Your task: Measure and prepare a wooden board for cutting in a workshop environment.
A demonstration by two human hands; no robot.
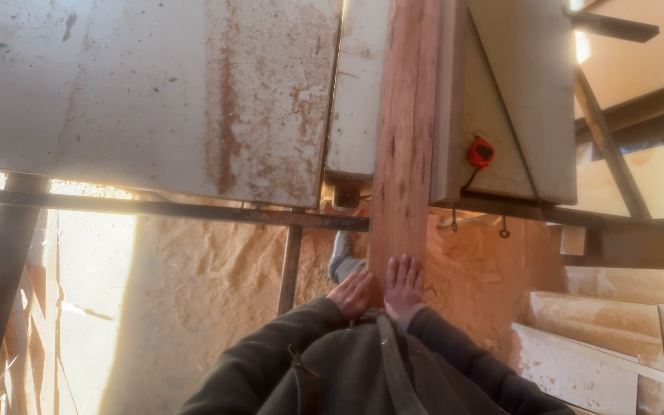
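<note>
Both hands lie flat, fingers spread, on the near end of a long reddish plank [403, 154]: left hand [353, 294] at its edge, right hand [403, 286] on top. The plank runs across the rusty metal tabletop [155, 92], seemingly being fed forward; steady, straight pressure seems needed. A red switch [480, 151] sits right of the plank, sawdust [194, 292] below.
</note>
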